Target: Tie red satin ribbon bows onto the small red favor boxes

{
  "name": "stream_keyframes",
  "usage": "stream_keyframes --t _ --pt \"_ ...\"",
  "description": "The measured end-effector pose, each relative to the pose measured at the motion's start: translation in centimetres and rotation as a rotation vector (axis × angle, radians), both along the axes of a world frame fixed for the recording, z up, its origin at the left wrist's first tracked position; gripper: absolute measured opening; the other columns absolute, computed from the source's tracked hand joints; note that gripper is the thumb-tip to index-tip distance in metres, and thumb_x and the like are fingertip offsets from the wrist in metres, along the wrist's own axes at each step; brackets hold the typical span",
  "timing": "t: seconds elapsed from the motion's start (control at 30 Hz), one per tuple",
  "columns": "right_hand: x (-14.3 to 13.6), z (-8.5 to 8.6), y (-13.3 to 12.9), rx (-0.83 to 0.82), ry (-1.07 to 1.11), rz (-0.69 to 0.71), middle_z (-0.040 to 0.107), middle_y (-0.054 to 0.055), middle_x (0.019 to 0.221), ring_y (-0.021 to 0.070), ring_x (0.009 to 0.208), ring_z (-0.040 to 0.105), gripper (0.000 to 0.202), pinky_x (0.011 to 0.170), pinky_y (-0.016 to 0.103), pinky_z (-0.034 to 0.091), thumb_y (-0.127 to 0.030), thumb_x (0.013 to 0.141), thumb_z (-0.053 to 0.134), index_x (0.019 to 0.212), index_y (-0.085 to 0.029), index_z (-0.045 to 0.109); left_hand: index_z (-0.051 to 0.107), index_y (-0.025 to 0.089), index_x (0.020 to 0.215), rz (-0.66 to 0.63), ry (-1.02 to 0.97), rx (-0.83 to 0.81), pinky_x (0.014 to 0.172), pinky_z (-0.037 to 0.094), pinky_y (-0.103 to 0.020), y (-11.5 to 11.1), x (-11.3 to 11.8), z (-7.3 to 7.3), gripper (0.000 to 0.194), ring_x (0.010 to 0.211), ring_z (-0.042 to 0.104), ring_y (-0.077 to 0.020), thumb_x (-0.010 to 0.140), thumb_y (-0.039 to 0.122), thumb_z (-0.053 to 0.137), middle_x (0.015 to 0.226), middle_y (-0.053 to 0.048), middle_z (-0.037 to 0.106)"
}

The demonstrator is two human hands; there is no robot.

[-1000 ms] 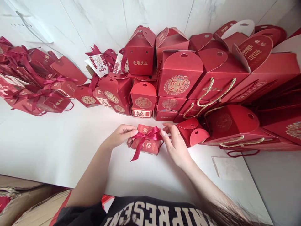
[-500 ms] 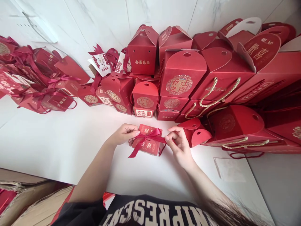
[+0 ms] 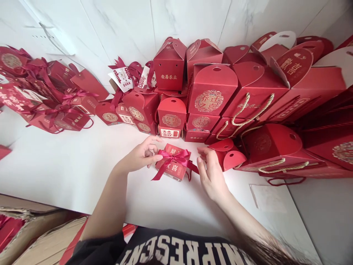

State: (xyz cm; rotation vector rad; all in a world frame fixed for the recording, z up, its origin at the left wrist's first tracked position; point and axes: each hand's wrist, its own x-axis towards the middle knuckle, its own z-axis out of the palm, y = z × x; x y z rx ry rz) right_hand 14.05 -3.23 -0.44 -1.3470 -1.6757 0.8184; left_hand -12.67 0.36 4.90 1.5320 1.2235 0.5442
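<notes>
Bow [image 3: 174, 158] sits across a small red box [image 3: 178, 173]

The left hand [image 3: 146, 154] has its thumb at the bow's left loop, fingers loosely curled; whether it pinches ribbon, I cannot tell. The box rests on the tabletop [image 3: 91, 173] between the 2 hands. At right, the right hand [image 3: 212, 173] has thumb and fingers apart, gripping nothing visible, just beside the right tail [image 3: 192, 166].

A tug from the left thumb could skew the loop; a snag on the right tail could loosen the knot. The right hand could also nudge the flapped box [image 3: 234, 161] close to it.

The tabletop is white and smooth. Left to right: cardboard [image 3: 55, 239] below the near edge, ribboned boxes [image 3: 73, 119] in a heap, a pale marbled wall [image 3: 129, 25] behind, stacked red boxes [image 3: 171, 119], then larger cartons with rope handles [image 3: 275, 143].
</notes>
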Motion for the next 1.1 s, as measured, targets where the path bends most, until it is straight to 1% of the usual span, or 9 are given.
stream_keyframes --t 0.1,0.2,0.3,0.37,0.47,0.57,0.83,1.0,1.1 --pt "-0.5 1.2 2.4 0.034 0.034 0.058 0.056 0.01 0.12 0.0244 0.116 0.053 0.026 0.099 0.04 0.042 -0.041 0.1 0.04 0.114 -0.024 0.055 0.064 0.021 0.089 0.137 0.318 0.04 0.056 0.045 -0.024 -2.0 -0.4 1.4 0.035 0.059 0.056 -0.0122 0.087 0.055 0.057 0.071 0.002 0.061" --pt "-1.2 1.1 4.7 -0.095 0.134 0.19 0.061 0.007 0.109 0.0234 0.111 0.056 0.032 0.1 0.038 0.04 -0.048 0.097 0.044 0.088 -0.023 0.061 0.067 0.017 0.065 0.181 0.466 -0.111 0.06 0.046 -0.027 -4.1 0.0 0.9 0.054 0.059 0.061 -0.0171 0.086 0.064 0.05 0.062 -0.004 0.066" --pt "-1.7 0.4 5.7 -0.228 0.263 0.293 0.063 0.007 0.107 0.0229 0.112 0.057 0.04 0.102 0.037 0.037 -0.052 0.094 0.05 0.069 -0.02 0.055 0.073 0.015 0.074 0.17 0.223 -0.335 0.066 0.049 -0.029 -5.5 1.3 -1.0 0.059 0.068 0.069 -0.021 0.087 0.066 0.047 0.073 -0.009 0.074" --pt "-1.9 0.1 5.8 -0.286 0.345 0.356 0.063 0.008 0.116 0.023 0.116 0.057 0.042 0.104 0.037 0.035 -0.051 0.09 0.057 0.063 -0.019 0.054 0.074 0.015 0.083 0.239 0.017 -0.375 0.066 0.05 -0.028 -6.1 2.2 -2.5 0.056 0.073 0.071 -0.021 0.086 0.065 0.05 0.081 -0.01 0.076" --pt "-1.9 0.0 5.9 -0.329 0.437 0.413 0.063 0.009 0.123 0.0231 0.119 0.056 0.043 0.105 0.036 0.035 -0.048 0.088 0.063 0.058 -0.018 0.055 0.071 0.016 0.08 0.391 -0.173 -0.297 0.065 0.05 -0.025 -6.3 2.8 -4.2 0.044 0.075 0.069 -0.0187 0.084 0.058 0.06 0.079 -0.008 0.075" --pt "-2.1 -0.2 6.0 -0.366 0.528 0.392 0.064 0.007 0.12 0.0225 0.109 0.061 0.045 0.094 0.036 0.044 -0.049 0.087 0.064 0.056 -0.018 0.054 0.068 0.016 0.074 0.424 -0.244 -0.186 0.064 0.049 -0.024 -6.0 2.5 -5.3 0.036 0.073 0.066 -0.0167 0.083 0.052 0.065 0.075 -0.005 0.072" --pt "-3.0 -1.3 6.5 -0.387 0.618 0.302 0.063 0.006 0.11 0.0218 0.105 0.06 0.038 0.09 0.033 0.049 -0.053 0.088 0.059 0.073 -0.02 0.07 0.065 0.016 0.068 0.334 -0.185 -0.009 0.067 0.05 -0.027 -5.2 1.5 -6.0 0.035 0.067 0.061 -0.0149 0.085 0.046 0.062 0.069 -0.004 0.069" --pt "-3.2 -1.1 7.0 -0.309 0.542 0.305 0.059 0.004 0.104 0.0195 0.097 0.059 0.055 0.088 0.032 0.047 -0.056 0.092 0.05 0.052 -0.018 0.057 0.064 0.016 0.066 0.307 -0.183 0.005 0.069 0.049 -0.027 -5.1 0.9 -5.5 0.033 0.065 0.059 -0.014 0.085 0.042 0.064 0.065 -0.002 0.064" --pt "-3.2 -0.9 7.3 -0.279 0.506 0.297 0.058 0.003 0.099 0.0183 0.092 0.059 0.056 0.088 0.032 0.045 -0.055 0.092 0.049 0.05 -0.018 0.052 0.063 0.016 0.065 0.27 -0.154 0.017 0.069 0.047 -0.026 -5.1 0.6 -5.5 0.033 0.065 0.058 -0.0139 0.086 0.041 0.063 0.064 -0.002 0.064"
